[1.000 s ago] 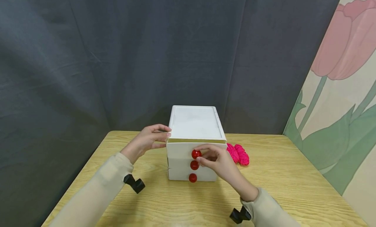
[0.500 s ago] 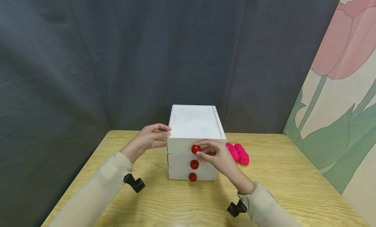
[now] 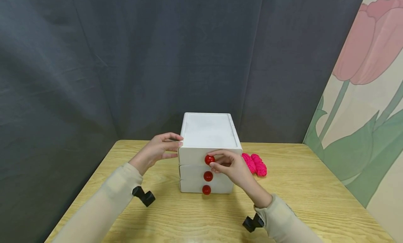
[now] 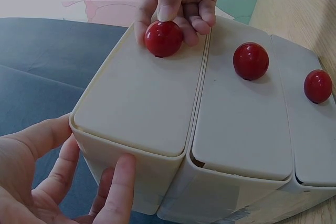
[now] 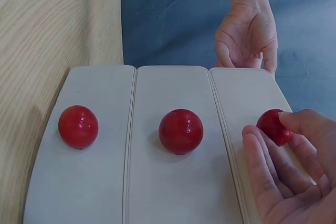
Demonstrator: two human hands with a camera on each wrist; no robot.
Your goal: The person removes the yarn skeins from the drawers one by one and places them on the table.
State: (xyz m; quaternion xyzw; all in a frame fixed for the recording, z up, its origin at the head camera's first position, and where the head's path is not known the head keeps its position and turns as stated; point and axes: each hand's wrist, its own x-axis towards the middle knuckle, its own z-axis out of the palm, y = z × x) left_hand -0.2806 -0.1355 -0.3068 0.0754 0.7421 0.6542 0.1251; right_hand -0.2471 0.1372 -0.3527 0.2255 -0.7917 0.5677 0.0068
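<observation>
A white three-drawer box (image 3: pixel 209 131) stands on the table, a round red knob on each drawer front. All three fronts sit level with the casing. My right hand (image 3: pixel 231 168) pinches the top drawer's red knob (image 5: pixel 274 127) between thumb and fingers. At the box's upper left edge, my left hand (image 3: pixel 157 150) rests its fingertips against the side, fingers extended, as the left wrist view shows with a thumb (image 4: pixel 123 182) on the side wall. The middle knob (image 5: pixel 180 131) and bottom knob (image 5: pixel 78 127) are untouched.
Bright pink yarn (image 3: pixel 259 165) lies on the wooden table (image 3: pixel 302 187), just right of the box and partly hidden behind it. A dark curtain (image 3: pixel 157 61) hangs behind the table. A wall with painted tulips (image 3: pixel 362 78) is at the right.
The top drawer, a little out one second ago with a gap under the lid, has gone fully in with my right hand on its knob. My left hand has stayed in place.
</observation>
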